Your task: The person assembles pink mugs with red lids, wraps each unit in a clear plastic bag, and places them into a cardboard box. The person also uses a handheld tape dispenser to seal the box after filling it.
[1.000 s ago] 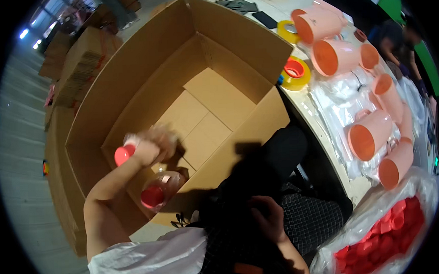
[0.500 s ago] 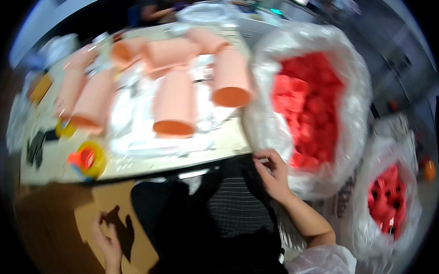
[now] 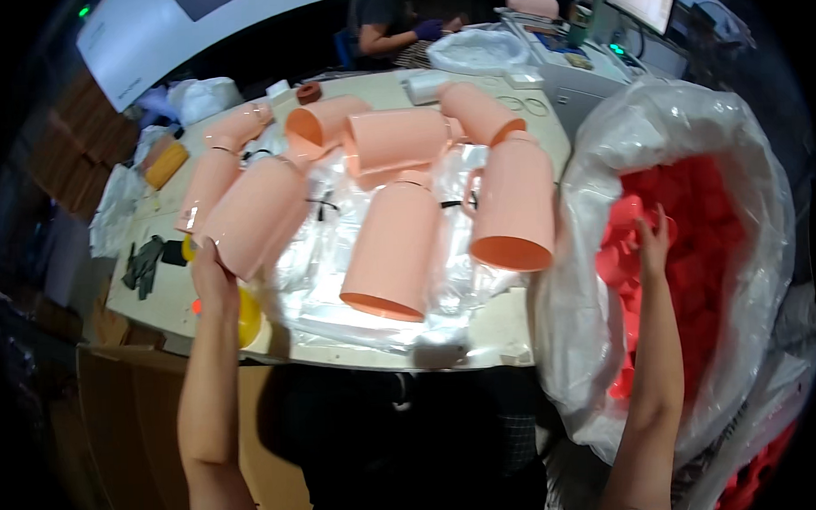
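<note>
Several pink jug shells lie on the worktable, some showing orange open ends. My left hand (image 3: 213, 275) is closed on the lower end of the left pink jug shell (image 3: 255, 211), which slants with its neck away from me. Another pink jug shell (image 3: 394, 246) lies in the middle, and one with a handle (image 3: 514, 197) is to its right. My right hand (image 3: 654, 246) reaches into a large clear plastic bag (image 3: 577, 339) full of red plastic parts (image 3: 699, 218). Its fingers close around one red cup-like part (image 3: 632, 209), partly hidden by them.
Clear plastic sheets (image 3: 320, 303) lie under the shells. Dark gloves (image 3: 143, 266) and a yellow tape roll (image 3: 248, 316) are at the left of the table. A cardboard box (image 3: 135, 426) stands below. Across the table sits another person (image 3: 378, 31); a monitor (image 3: 642, 2) is at far right.
My left hand has risen from beside the box to the left jug shell and taken hold of it. My right hand has moved from the table's edge into the bag of red parts.
</note>
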Motion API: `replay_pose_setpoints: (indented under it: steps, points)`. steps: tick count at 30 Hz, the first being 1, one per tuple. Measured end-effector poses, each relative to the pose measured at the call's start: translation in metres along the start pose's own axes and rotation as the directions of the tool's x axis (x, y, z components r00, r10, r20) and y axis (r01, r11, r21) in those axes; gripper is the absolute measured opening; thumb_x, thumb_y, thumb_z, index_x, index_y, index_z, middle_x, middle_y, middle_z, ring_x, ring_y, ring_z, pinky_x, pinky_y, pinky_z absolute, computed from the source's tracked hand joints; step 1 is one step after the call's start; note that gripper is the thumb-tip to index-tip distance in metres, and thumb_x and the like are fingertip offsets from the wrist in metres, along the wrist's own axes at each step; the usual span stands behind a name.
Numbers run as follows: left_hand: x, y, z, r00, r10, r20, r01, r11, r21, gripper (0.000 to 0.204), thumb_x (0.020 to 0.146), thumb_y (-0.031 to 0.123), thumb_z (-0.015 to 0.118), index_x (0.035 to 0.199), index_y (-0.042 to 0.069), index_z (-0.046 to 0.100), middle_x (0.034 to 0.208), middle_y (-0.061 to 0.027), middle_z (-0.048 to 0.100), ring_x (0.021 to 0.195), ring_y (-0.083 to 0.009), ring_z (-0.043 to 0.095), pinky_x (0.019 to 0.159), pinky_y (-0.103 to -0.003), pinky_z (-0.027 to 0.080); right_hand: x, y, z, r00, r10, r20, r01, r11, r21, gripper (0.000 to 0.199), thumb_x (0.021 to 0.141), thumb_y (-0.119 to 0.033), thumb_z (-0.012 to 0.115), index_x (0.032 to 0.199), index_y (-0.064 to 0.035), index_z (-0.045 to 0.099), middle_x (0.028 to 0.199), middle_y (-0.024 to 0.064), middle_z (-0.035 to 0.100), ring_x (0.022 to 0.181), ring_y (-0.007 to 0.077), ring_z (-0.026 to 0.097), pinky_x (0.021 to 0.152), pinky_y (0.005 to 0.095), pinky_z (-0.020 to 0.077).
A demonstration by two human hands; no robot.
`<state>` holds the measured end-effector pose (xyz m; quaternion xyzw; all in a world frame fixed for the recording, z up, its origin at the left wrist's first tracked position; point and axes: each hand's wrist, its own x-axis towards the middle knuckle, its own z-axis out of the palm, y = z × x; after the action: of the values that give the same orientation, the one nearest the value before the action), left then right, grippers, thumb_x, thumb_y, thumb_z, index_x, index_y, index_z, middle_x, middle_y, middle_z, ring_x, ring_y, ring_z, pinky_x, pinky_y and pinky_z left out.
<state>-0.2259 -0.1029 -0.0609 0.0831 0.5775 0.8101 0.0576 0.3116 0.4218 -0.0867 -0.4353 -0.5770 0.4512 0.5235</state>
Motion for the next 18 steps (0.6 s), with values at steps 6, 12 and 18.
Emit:
replay_pose_setpoints:
  steps: [6, 12, 18]
  points:
    - [-0.164, 0.066, -0.015, 0.995, -0.088, 0.042, 0.095, 0.975, -0.202, 0.041, 0.106, 0.025, 0.043, 0.134, -0.005, 0.050, 0.136, -0.0138, 0.057, 0.124, -0.0244, 0.056, 0.104, -0.041, 0.045, -0.135, -0.084, 0.040, 0.825, -0.443, -0.350, 0.337, 0.884, -0.324, 0.061, 0.089, -0.022, 0.073, 0.139, 0.0013, 0.045, 0.143, 0.0148, 0.045, 0.132, 0.0280, 0.044, 0.113, 0.0395, 0.0338]
    - [-0.266, 0.072, -0.002, 0.947, -0.271, 0.170, 0.299, 0.939, -0.169, 0.036, 0.107, 0.026, 0.042, 0.129, 0.001, 0.054, 0.127, -0.0104, 0.063, 0.113, -0.0214, 0.063, 0.090, -0.037, 0.055, -0.303, -0.129, 0.083, 0.692, 0.132, 0.709, -0.621, 0.609, 0.492, 0.066, 0.107, -0.051, 0.029, 0.145, 0.0022, 0.039, 0.142, 0.0176, 0.052, 0.128, 0.0259, 0.052, 0.110, 0.0392, 0.0400]
    - [-0.307, 0.082, -0.042, 0.848, -0.486, 0.210, 0.511, 0.855, -0.087, 0.035, 0.106, 0.026, 0.046, 0.124, -0.002, 0.057, 0.119, -0.0139, 0.066, 0.104, -0.0213, 0.066, 0.090, -0.036, 0.055, -0.345, -0.167, 0.088, 0.660, -0.397, 0.637, 0.267, 0.918, 0.294, 0.059, 0.104, -0.047, 0.037, 0.140, -0.0017, 0.049, 0.136, 0.0211, 0.056, 0.125, 0.0343, 0.054, 0.108, 0.0413, 0.0399]
